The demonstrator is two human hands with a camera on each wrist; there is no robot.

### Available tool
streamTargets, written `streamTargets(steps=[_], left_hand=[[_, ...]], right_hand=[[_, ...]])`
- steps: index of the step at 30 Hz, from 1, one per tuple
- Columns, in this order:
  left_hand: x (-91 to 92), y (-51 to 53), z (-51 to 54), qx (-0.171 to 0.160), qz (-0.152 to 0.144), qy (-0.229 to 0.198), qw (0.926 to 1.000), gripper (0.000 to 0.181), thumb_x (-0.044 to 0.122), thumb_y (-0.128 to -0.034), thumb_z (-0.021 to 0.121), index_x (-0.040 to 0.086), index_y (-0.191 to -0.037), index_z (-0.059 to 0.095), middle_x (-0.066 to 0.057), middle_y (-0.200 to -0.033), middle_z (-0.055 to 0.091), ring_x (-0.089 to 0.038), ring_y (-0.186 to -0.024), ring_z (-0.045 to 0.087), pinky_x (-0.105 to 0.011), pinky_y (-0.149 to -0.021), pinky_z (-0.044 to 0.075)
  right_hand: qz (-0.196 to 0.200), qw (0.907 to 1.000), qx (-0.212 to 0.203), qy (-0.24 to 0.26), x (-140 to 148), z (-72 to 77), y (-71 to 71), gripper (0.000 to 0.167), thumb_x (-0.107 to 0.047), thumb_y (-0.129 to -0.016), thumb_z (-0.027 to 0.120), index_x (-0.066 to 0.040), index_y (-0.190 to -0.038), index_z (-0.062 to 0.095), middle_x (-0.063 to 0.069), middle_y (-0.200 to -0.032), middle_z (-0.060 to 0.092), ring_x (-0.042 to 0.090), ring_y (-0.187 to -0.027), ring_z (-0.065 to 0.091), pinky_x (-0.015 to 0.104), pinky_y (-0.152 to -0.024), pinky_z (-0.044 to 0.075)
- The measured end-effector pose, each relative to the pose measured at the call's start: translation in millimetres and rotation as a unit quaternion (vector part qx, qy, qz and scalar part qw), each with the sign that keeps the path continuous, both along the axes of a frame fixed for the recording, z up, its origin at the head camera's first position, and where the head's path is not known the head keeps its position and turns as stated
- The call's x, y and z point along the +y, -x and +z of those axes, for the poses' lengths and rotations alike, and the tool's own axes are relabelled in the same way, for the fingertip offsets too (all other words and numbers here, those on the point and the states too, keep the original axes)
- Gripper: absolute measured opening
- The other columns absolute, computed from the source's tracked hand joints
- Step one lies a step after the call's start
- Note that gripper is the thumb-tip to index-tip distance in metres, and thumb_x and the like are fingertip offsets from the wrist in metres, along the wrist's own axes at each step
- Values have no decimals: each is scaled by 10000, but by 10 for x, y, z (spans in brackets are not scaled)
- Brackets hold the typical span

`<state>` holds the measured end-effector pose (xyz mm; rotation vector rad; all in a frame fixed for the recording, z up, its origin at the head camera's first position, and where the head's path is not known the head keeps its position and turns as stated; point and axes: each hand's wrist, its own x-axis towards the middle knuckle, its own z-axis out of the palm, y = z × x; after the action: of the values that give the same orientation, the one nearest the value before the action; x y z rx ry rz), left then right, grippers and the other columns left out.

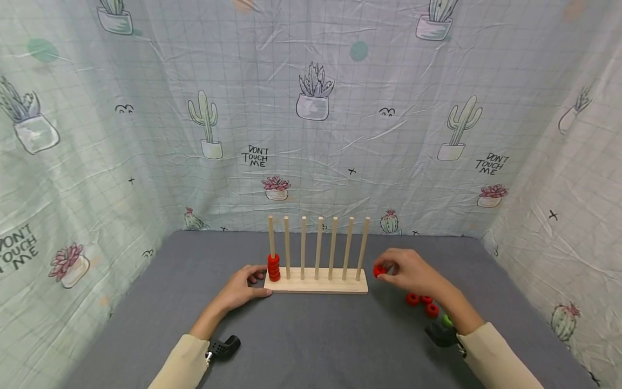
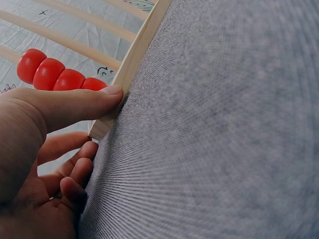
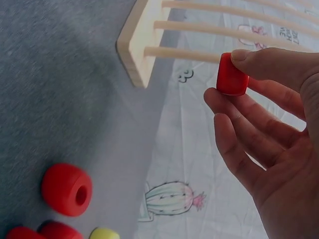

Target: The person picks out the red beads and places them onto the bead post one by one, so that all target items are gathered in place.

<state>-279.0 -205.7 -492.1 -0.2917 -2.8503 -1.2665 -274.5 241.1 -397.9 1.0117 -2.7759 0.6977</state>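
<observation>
A wooden pegboard (image 1: 316,288) with several upright pegs stands on the grey table. Red beads (image 1: 274,268) are stacked on its leftmost peg; the other pegs carry none. My left hand (image 1: 244,286) grips the board's left end, its thumb on the front edge in the left wrist view and the fingers around the end. Between thumb and fingers, my right hand (image 1: 408,270) pinches a single red bead (image 3: 233,74), just right of the board's right end and above the table. In the right wrist view this bead appears side-on, so its hole is hidden.
Loose red beads (image 1: 412,299) lie on the table beneath the right forearm, with a green bead (image 1: 447,321) partly covered by the wrist camera (image 1: 441,335). Behind the table hangs a cactus-patterned cloth (image 1: 311,140), which also covers both sides.
</observation>
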Motion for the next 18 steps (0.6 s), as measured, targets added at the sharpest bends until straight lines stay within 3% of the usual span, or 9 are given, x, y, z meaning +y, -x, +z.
streamTargets(steps=[10,18], left_hand=[[10,5,-21,-36,49,28,10000,691,287,-780,900,78,-1388,645,-58,-1121,648,-184,-974,556,-365,-845,452],[2,28,-25,-20,34,11,10000,688,287,-782,900,83,-1387,645,-46,-1111,641,-176,-972,549,-363,-843,449]], right_hand=[[270,9996,-120,14,-170,111,11,192,-94,-922,754,-77,-1114,758,-6,-1003,718,40,-812,649,256,-721,570],[409,9991,-141,8,-308,201,27,197,-93,-917,750,-85,-1112,768,-4,-1008,721,59,-814,656,354,-736,598]])
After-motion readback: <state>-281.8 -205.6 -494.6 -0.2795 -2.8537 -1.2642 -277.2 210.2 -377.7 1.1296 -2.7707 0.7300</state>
